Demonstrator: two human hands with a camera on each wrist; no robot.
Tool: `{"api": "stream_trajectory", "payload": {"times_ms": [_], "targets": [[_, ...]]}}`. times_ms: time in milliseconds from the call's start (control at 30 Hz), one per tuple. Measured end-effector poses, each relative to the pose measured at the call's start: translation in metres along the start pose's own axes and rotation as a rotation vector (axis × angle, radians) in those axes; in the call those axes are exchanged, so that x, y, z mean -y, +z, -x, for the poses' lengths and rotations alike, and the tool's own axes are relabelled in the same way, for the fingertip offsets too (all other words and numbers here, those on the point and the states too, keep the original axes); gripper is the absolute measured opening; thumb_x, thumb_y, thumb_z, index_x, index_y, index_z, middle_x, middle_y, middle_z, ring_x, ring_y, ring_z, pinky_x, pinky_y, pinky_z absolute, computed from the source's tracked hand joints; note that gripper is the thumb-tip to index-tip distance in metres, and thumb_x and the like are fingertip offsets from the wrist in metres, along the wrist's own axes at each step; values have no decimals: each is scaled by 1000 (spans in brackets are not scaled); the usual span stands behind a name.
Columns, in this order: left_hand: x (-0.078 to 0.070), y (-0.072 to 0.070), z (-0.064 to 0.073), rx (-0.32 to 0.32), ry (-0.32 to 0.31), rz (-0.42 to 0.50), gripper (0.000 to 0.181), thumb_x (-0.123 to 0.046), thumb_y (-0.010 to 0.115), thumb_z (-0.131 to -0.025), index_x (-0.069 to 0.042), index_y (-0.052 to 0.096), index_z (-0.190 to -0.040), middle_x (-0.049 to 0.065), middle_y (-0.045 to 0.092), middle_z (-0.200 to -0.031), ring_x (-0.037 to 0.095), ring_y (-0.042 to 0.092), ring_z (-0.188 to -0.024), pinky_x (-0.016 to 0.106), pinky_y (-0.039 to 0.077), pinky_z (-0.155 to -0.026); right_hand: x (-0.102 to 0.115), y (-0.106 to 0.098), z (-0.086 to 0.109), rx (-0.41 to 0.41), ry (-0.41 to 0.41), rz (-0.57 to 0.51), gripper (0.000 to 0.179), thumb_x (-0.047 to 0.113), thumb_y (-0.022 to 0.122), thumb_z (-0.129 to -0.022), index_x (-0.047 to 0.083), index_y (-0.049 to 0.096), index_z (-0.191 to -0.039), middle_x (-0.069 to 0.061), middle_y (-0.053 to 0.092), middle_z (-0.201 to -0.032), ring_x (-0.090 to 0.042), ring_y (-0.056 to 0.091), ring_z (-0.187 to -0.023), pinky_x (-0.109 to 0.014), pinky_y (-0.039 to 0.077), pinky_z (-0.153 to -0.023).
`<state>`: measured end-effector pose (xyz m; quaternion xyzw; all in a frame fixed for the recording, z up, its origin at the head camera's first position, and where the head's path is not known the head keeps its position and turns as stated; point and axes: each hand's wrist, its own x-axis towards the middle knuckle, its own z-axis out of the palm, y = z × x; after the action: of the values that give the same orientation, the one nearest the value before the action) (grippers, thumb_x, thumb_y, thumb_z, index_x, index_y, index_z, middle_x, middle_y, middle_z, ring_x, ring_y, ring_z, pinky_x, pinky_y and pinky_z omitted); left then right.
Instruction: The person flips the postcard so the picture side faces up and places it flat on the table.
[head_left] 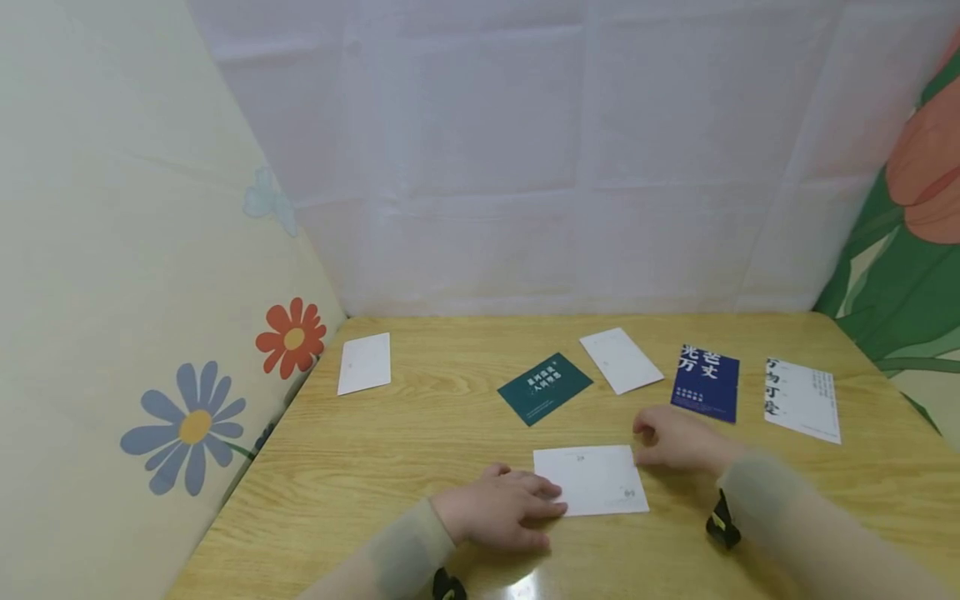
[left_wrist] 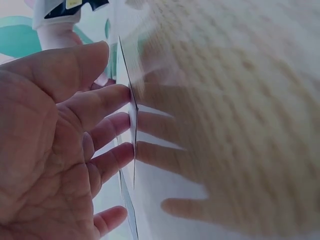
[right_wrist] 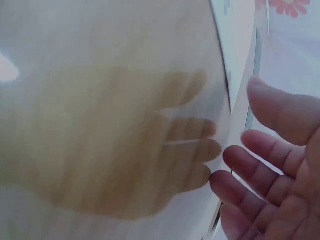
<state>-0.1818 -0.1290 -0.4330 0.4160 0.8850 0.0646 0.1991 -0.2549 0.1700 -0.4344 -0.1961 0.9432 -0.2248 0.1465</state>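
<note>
A white card with small printed marks lies flat on the wooden table in front of the person. The left hand rests its outstretched fingertips on the card's left edge; in the left wrist view, the fingers meet the thin card with the thumb held apart. Beside the card's right edge is the right hand, its fingers loosely bent and nothing between them. Thumb and fingers stand apart in the right wrist view, where the fingertips are close over the glossy tabletop.
Behind the hands lie a green card, a white card and a dark blue card. A white card with black characters is at the far right, another white card at the far left. A pale cloth hangs behind the table.
</note>
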Motion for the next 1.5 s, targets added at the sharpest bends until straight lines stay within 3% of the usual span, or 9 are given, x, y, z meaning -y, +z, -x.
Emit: {"api": "stream_trajectory", "payload": {"times_ms": [233, 767, 1033, 1200, 1400, 1500], "targets": [[1, -3, 0, 30, 2, 36, 49, -49, 48, -97, -31, 46, -143, -13, 39, -147, 10, 33, -137, 53, 23, -108, 17, 11, 2, 41, 23, 6, 36, 26, 83, -73, 14, 64, -101, 2, 58, -97, -16, 53, -90, -43, 46, -89], [7, -11, -4, 45, 31, 65, 42, -44, 53, -96, -30, 56, -135, -12, 46, -142, 9, 40, -131, 54, 29, -106, 27, 18, -1, 51, 68, -5, 34, 17, 85, -71, 13, 62, -96, 0, 54, -86, -17, 51, -79, -38, 47, -78], [11, -15, -19, -25, 33, 101, 26, -34, 60, -94, -24, 68, -117, -12, 58, -118, 4, 52, -105, 30, 43, -94, 29, 19, -3, 64, 45, 28, 35, 16, 84, -73, 13, 61, -99, -2, 52, -92, -19, 50, -83, -40, 46, -82], [11, -14, -25, -68, -34, 137, 27, -33, 66, -91, -21, 67, -115, -7, 57, -118, 5, 53, -102, 27, 45, -92, 26, 20, -7, 71, 42, 19, 38, 15, 85, -72, 14, 60, -99, -2, 52, -93, -19, 49, -85, -41, 46, -83], [14, -13, -37, -175, -228, 156, 48, -37, 72, -84, -17, 61, -126, 3, 54, -131, 18, 53, -116, 35, 44, -98, 26, 19, -10, 90, 63, -16, 40, 14, 86, -70, 13, 58, -99, -3, 52, -93, -20, 49, -85, -42, 45, -84], [18, -12, -44, -207, -295, 134, 54, -39, 76, -80, -15, 61, -126, 3, 56, -128, 19, 54, -114, 36, 44, -97, 26, 20, -10, 99, 78, -29, 39, 13, 86, -70, 13, 58, -97, -3, 51, -93, -20, 49, -85, -42, 45, -83]]}}
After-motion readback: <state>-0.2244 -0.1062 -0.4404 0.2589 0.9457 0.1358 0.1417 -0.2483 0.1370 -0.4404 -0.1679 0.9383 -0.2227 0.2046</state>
